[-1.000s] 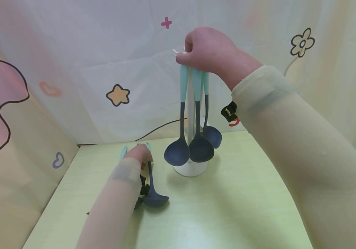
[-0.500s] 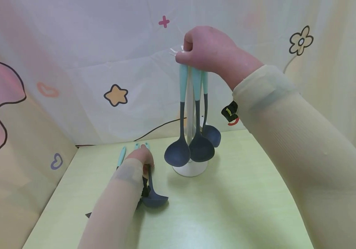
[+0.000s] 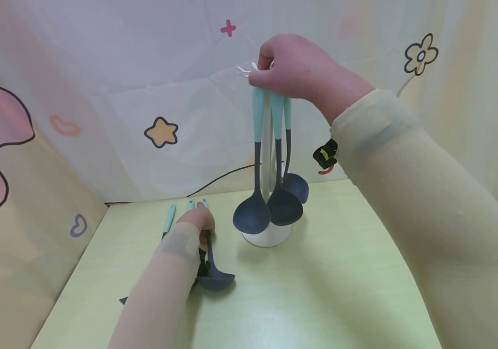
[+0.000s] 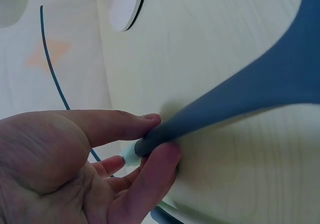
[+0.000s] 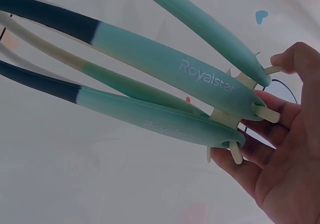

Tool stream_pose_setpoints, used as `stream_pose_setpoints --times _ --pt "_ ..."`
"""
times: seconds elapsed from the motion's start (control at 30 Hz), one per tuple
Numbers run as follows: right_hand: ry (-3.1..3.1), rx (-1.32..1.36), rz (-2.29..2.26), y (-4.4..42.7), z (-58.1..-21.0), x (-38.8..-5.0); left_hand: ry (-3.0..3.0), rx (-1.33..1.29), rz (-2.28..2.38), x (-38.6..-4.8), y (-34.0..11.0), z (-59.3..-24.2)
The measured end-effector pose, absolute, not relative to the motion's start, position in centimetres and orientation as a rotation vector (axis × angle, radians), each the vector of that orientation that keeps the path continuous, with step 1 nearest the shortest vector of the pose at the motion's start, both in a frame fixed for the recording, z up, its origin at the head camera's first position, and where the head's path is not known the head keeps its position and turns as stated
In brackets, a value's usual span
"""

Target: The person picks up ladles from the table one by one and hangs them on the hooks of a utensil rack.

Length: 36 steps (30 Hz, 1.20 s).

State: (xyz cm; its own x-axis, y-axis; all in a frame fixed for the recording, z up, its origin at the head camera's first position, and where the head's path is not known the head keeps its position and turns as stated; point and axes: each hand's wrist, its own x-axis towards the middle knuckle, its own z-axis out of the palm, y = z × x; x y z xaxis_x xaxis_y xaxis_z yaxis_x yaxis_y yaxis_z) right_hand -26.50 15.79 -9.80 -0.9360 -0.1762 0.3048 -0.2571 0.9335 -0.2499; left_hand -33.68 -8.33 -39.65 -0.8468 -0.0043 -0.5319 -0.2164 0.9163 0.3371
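Note:
My left hand [image 3: 200, 220] pinches a dark blue ladle [image 3: 216, 280] lying on the table. In the left wrist view, thumb and finger meet at its dark shaft [image 4: 182, 119], just below the mint handle. High up, my right hand [image 3: 294, 65] grips the hooked top of a white utensil stand [image 3: 266, 241]. From it hang a left ladle [image 3: 251, 215], a middle ladle [image 3: 287, 208] and another dark utensil behind [image 3: 298, 186]. The right wrist view has my fingers around the hooks, with a mint handle [image 5: 165, 67] hanging by its hole.
More mint-handled utensils lie on the table [image 3: 340, 291] around my left arm, one handle [image 3: 169, 218] at the left; their heads are mostly hidden by the sleeve. A dark tip [image 3: 123, 301] shows beside the forearm. A patterned curtain [image 3: 122, 121] stands behind the table.
My left hand has slid slightly toward me along the ladle, then stayed nearly still. My right hand has shifted a little right and up, and the hanging ladles have swung slightly right.

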Motion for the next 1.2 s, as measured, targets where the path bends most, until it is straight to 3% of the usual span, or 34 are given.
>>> stream_pose_setpoints --times 1.2 --pt "-2.782 0.366 0.653 17.2 -10.6 -26.5 2.6 -0.066 0.865 -32.9 -7.1 -38.8"
